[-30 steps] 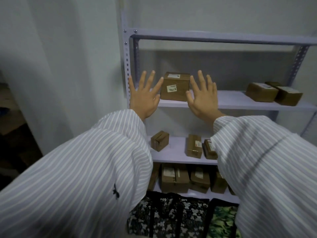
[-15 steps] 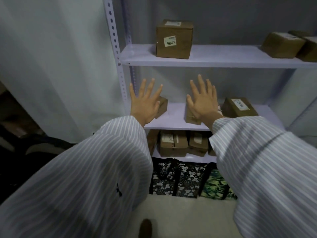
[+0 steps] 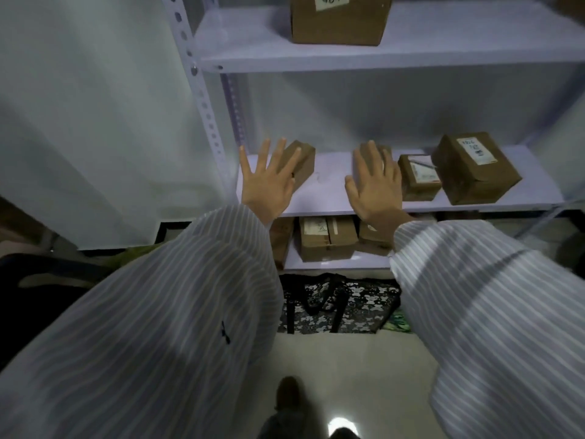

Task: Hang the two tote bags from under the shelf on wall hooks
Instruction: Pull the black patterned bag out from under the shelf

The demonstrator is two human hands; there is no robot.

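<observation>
A black tote bag with a white flower print (image 3: 354, 307) lies on the floor under the lowest board of the pale metal shelf (image 3: 332, 198), its black straps on top. Just right of it a sliver of a green patterned tote bag (image 3: 399, 321) shows past my right sleeve. My left hand (image 3: 269, 182) and my right hand (image 3: 375, 188) are both held up in front of the middle shelf board, fingers spread, holding nothing. Both hands are well above the bags. No wall hooks are in view.
Cardboard boxes stand on every shelf board, one large box (image 3: 338, 19) on the upper board and several on the middle and lowest boards. A white curtain (image 3: 95, 122) hangs left of the shelf. Dark objects lie at the far left. My foot (image 3: 288, 394) is on the pale floor.
The view has tilted downward: the shelf boards have slid up in the picture and more floor and bag show. Both hands stay open and spread, now level with the middle board.
</observation>
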